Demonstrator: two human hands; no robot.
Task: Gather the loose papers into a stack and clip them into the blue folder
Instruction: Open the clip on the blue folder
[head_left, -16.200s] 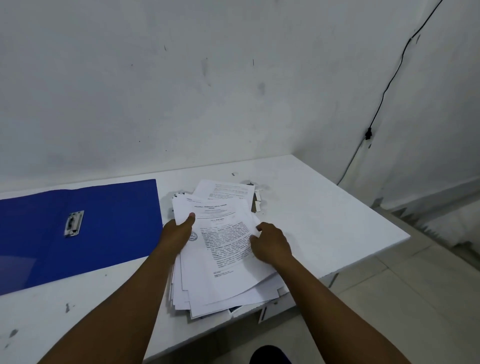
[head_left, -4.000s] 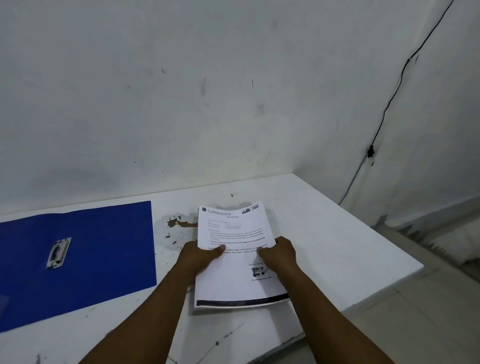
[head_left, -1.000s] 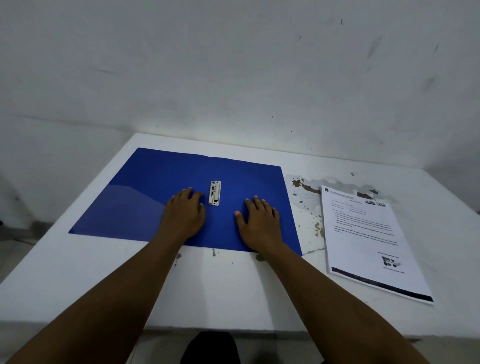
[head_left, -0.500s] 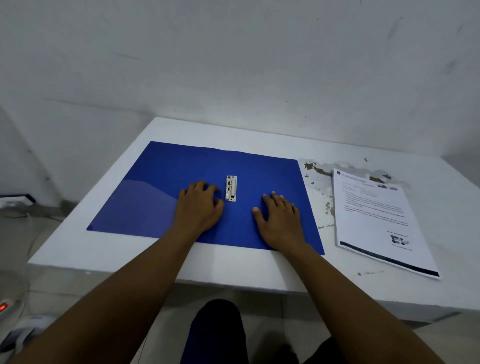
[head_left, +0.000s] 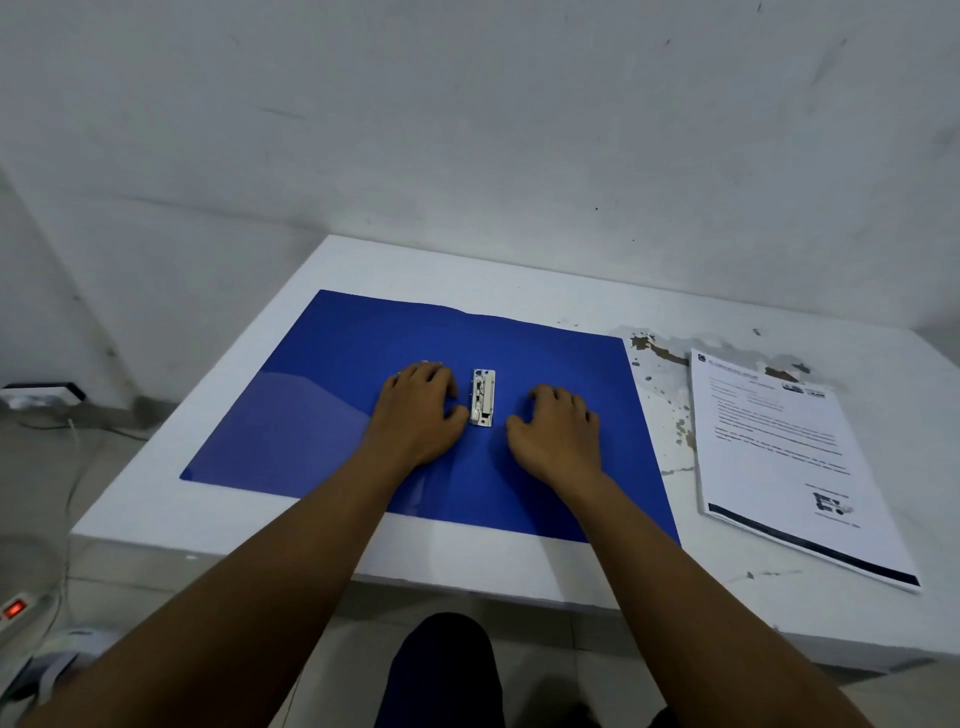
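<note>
A view from a head-worn camera looks down at a white table (head_left: 156, 514) set against a pale wall (head_left: 467, 130). A blue folder (head_left: 322, 415) lies opened flat on the table, both halves spread wide. At its middle sits a small white metal clip mechanism (head_left: 482, 397), lying lengthwise along the fold. The person's left hand (head_left: 421, 415) rests palm down on the folder just to the left of the clip, fingers loosely curled, thumb close to the clip's lower end, gripping nothing. The right hand (head_left: 558, 434) rests palm down just to the right of the clip, fingers likewise bent and empty. Both bare forearms reach in from the bottom of the frame. To the right of the folder, near but apart from it, a squared-up stack of printed papers (head_left: 784, 457) lies on the table, its top sheet showing text and a dark band along the near edge. Between folder and papers the table's surface is chipped, showing brown patches (head_left: 655, 347). On the floor at far left, a power strip (head_left: 15, 609) shows a red lit switch.
</note>
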